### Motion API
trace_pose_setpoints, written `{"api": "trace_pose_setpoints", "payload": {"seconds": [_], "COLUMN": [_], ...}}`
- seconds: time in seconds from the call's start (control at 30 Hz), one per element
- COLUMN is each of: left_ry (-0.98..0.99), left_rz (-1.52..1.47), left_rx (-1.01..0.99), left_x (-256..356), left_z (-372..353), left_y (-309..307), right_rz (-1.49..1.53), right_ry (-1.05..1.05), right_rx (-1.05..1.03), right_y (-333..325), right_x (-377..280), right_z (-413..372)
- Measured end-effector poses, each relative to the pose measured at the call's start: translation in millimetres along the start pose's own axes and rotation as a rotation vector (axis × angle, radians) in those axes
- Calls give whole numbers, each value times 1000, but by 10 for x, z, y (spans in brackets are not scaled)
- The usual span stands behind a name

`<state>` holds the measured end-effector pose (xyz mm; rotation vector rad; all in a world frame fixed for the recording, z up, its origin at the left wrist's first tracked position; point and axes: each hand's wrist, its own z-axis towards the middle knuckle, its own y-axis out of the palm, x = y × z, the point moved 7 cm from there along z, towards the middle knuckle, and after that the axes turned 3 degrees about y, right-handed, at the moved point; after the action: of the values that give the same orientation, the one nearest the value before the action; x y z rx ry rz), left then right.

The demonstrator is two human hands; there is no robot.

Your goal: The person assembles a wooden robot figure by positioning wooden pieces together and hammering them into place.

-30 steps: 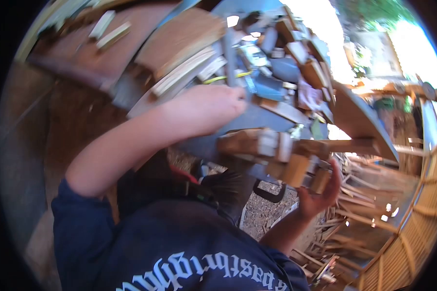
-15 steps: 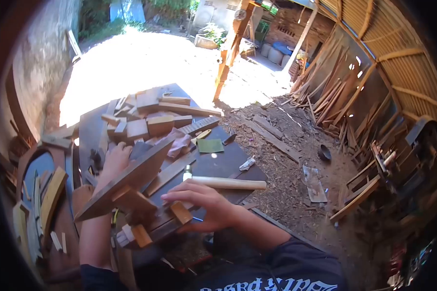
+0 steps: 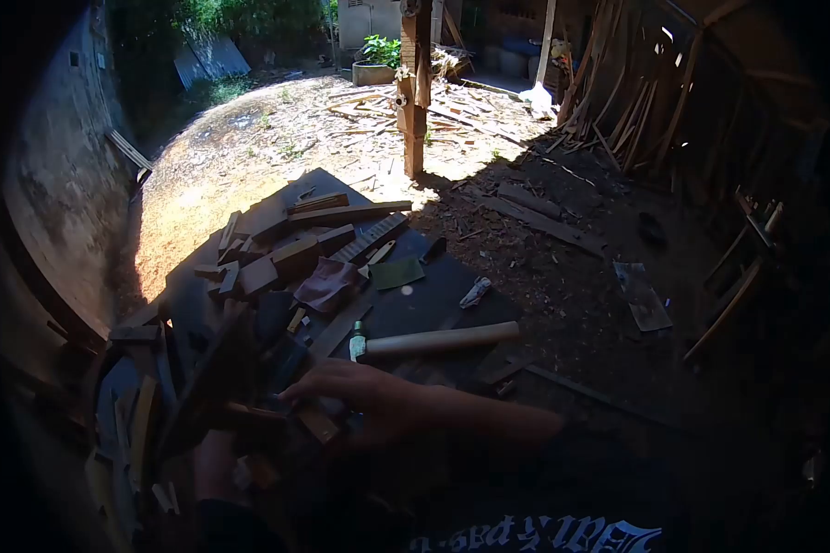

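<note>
A dark wooden board (image 3: pixel 207 382) stands tilted at the lower left, with small blocks attached below it. My left hand (image 3: pixel 234 309) is mostly hidden behind its upper part; its fingers cannot be made out. My right hand (image 3: pixel 341 385) reaches in from the right, fingers stretched out loosely over a small wooden block (image 3: pixel 318 424); its thumb is lost in shadow. Just beyond it on the dark table (image 3: pixel 452 290) lies a hammer (image 3: pixel 443 340) with a pale handle. A green sheet (image 3: pixel 397 274) and a reddish cloth (image 3: pixel 326 284) are farther back.
Wood blocks (image 3: pixel 295 257) are heaped across the table's back. Curved wooden pieces (image 3: pixel 142 419) stand at the lower left. A wooden post (image 3: pixel 414 120) rises beyond the table. Planks (image 3: pixel 549 221) and chips cover the ground to the right, with long sticks leaning behind.
The view has turned and become much darker. The board looks more upright and stands lower left. My right hand has shifted slightly left over the block.
</note>
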<state>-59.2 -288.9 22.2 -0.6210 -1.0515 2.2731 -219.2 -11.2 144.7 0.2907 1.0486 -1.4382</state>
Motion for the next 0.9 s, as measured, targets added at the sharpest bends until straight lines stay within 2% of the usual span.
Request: {"api": "trace_pose_setpoints", "payload": {"seconds": [0.13,0.27,0.63,0.8,0.9], "left_ry": [-126,-159,-349,-499,-616], "left_rz": [-50,-60,-212,-579,-1037], "left_rx": [-141,-142,-196,32,168], "left_x": [103,-9,-302,-589,-624], "left_z": [218,187,-248,-812,-1466], "left_y": [-78,-88,-164,-627,-1083], "right_rz": [-6,-2,-63,-104,-106], "right_ry": [-4,81,11,2,0], "right_rx": [12,-28,1,7,51], "right_y": [-17,-4,18,-2,2], "right_x": [32,71,25,25,-19], "right_z": [-6,14,79,58,43]}}
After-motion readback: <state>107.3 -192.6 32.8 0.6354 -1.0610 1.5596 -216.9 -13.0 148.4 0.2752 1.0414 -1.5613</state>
